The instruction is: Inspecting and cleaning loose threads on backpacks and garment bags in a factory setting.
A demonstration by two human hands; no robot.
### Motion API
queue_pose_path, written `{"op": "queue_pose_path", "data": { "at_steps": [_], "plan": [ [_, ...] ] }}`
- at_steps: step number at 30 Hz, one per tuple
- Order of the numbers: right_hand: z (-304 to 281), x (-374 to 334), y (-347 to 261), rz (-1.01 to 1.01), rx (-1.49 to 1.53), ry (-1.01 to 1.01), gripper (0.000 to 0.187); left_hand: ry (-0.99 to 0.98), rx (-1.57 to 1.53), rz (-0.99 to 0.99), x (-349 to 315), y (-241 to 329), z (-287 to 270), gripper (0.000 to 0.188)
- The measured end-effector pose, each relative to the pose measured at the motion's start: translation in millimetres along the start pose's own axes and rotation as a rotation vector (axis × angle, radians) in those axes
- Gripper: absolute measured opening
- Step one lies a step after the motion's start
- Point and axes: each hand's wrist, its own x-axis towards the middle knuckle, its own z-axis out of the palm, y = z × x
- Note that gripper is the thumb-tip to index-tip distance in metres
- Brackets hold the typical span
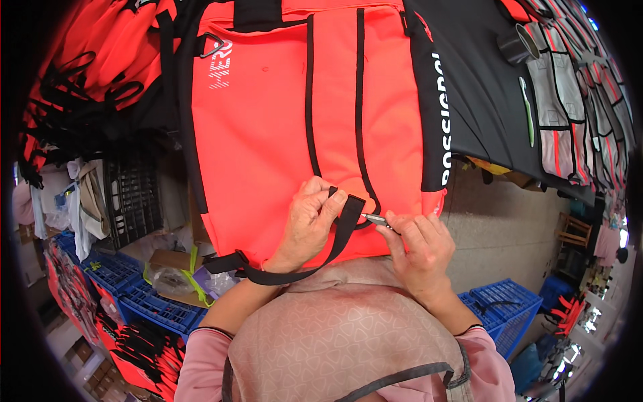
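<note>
A large red backpack (251,134) with black trim lies in front of me, and a padded red shoulder strap (335,87) runs down its middle. Near that strap's lower end, my left hand (308,221) pinches a black webbing strap (343,234) beside a dark buckle (357,201). The webbing loops below my left wrist to another buckle at the bag's lower left corner. Between thumb and fingers, my right hand (422,251) grips a small pointed metal tool (376,220), its tip close to the webbing. The rest of the tool is hidden in my fingers.
Red and black pieces (87,87) are heaped at the far left. Blue crates (161,305) stand below at left, another blue crate (506,311) at right. Grey panels (559,100), a dark cup (517,45) and a green-handled tool (528,110) lie on black cloth at right.
</note>
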Motion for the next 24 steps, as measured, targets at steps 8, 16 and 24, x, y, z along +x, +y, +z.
{"op": "queue_pose_path", "data": {
  "at_steps": [8,16,24],
  "plan": [
    [-2,-1,0,0.011,0.028,-0.015,0.033,0.008,0.039,0.02,1,2,1,0.031],
    [0,0,-3,-0.008,0.011,-0.011,0.032,-0.016,0.002,-0.017,2,6,0,0.031],
    [11,-6,20,0.727,0.985,-0.143,0.016,-0.019,-0.147,-0.104,2,2,-3,0.035]
  ]
}}
